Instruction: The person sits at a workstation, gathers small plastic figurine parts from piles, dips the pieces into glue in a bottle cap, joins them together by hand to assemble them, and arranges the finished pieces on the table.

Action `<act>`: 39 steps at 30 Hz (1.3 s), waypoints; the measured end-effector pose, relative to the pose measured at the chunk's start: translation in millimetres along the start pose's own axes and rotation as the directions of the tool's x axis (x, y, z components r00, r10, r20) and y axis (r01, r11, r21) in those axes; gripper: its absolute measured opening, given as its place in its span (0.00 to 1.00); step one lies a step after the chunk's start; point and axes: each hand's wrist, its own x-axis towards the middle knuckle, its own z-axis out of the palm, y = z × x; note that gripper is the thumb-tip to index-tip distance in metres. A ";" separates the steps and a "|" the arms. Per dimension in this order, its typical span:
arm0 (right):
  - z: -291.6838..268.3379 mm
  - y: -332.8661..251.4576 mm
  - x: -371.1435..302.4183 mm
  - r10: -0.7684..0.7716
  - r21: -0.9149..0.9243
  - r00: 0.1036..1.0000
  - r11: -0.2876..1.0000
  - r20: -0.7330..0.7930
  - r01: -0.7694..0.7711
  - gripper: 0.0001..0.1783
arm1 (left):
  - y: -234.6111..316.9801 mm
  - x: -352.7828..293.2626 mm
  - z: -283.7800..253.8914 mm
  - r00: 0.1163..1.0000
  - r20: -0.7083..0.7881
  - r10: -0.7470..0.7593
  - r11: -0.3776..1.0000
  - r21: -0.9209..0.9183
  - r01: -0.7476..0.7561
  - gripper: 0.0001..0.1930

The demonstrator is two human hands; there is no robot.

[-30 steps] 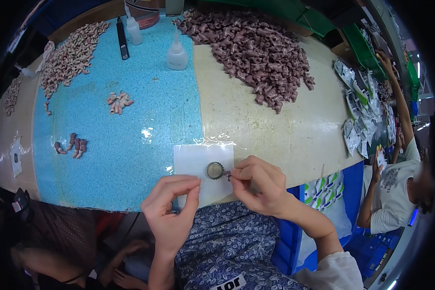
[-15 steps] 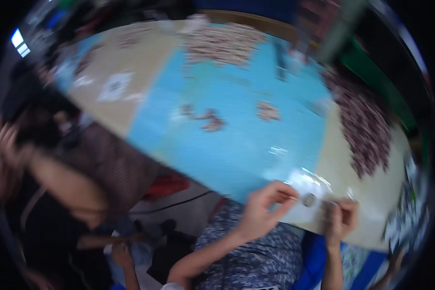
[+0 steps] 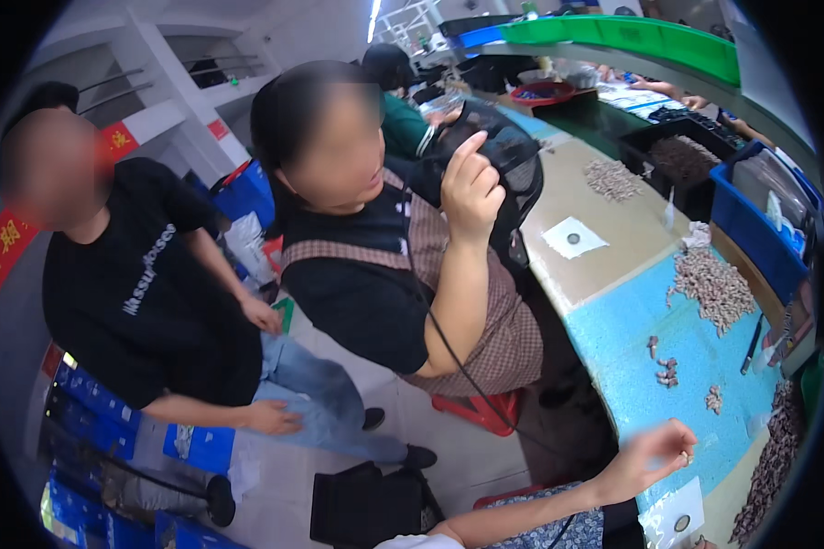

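My left hand (image 3: 648,459) is over the near edge of the worktable, thumb and fingers pinched on a small pale piece (image 3: 687,458). Below it lies a white paper (image 3: 665,514) with a round disc (image 3: 682,523) on it. At the lower edge only a sliver of what looks like my right hand (image 3: 703,543) shows, its fingers mostly cut off. Farther along the blue table surface (image 3: 613,352) are a few reddish-brown pieces (image 3: 667,373) and a small pinkish heap (image 3: 713,399). A dark red pile (image 3: 767,467) of small pieces lies to the right.
A large pale pile (image 3: 712,285) and a black stick (image 3: 753,344) lie toward the table's far side, near a blue bin (image 3: 755,229). A seated co-worker in a checked apron (image 3: 485,334) raises a hand (image 3: 472,188). Another person (image 3: 146,274) stands left, near blue crates (image 3: 92,403).
The view has swung left and up, bringing the two people into sight. My left hand keeps its pinch but now appears farther right; my right hand has almost left the picture.
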 end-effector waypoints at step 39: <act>49.0 -100.4 31.1 -0.064 -0.420 0.829 0.838 0.556 0.347 0.14 | -53.2 -1.0 16.6 0.959 0.141 -0.247 0.897 0.406 0.172 0.08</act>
